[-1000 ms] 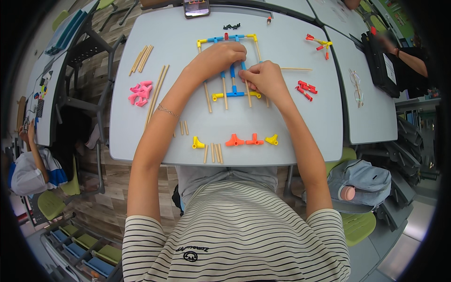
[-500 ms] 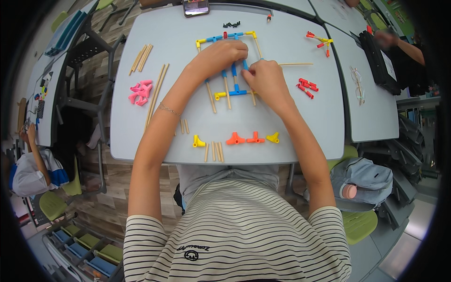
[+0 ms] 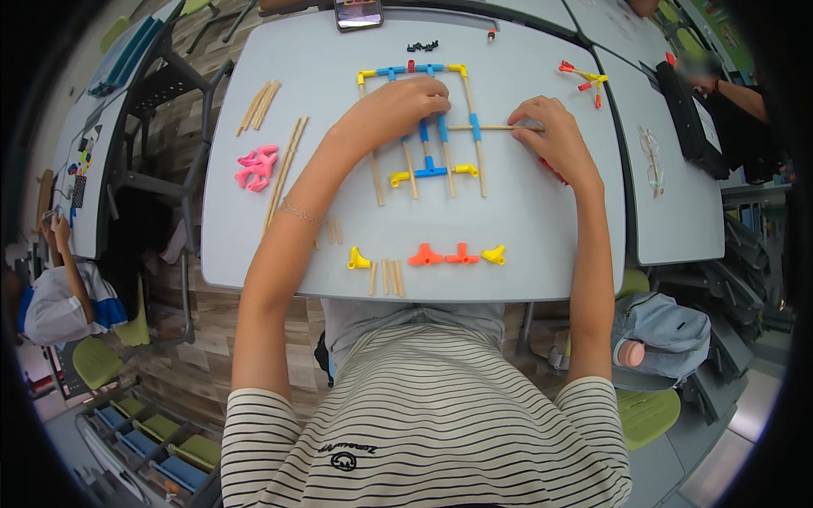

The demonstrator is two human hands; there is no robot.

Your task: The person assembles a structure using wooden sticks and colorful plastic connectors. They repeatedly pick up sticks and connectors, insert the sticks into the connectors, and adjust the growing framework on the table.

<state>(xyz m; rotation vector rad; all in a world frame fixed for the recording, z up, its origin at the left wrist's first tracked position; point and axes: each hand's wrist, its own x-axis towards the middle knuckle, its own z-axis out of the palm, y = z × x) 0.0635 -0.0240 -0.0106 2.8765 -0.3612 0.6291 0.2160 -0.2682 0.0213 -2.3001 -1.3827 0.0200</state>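
Two bare hands reach over the pale table (image 3: pixel 517 229), and between and beneath them we see a flat frame of wooden sticks and plastic joints (image 3: pixel 430 169). Our left hand (image 3: pixel 411 100) is palm-down across the frame, its fingers curled down over the middle; the fingertips are partly hidden, so we cannot tell whether they grasp a joint. Our right hand (image 3: pixel 542 127) is curled at the outer end of a sideways stick (image 3: pixel 487 127), which lies between thumb and fingers; we cannot tell whether they press on it. The stick runs from there toward the left hand, across a blue joint (image 3: pixel 475 127) on the frame's right side.

Beyond the left hand, the frame's far bar (image 3: pixel 428 68) has yellow corners, with small black pieces (image 3: pixel 423 46) and a phone (image 3: pixel 360 15) farther off. Left of that hand lie pink joints (image 3: pixel 256 168) and loose sticks (image 3: pixel 284 182). Red joints (image 3: pixel 554 173) show partly under the right hand, and a red and yellow piece (image 3: pixel 586 80) lies beyond it. Nearer to us than both hands are orange joints (image 3: pixel 426 255), yellow joints (image 3: pixel 359 258) and short sticks (image 3: pixel 393 278).
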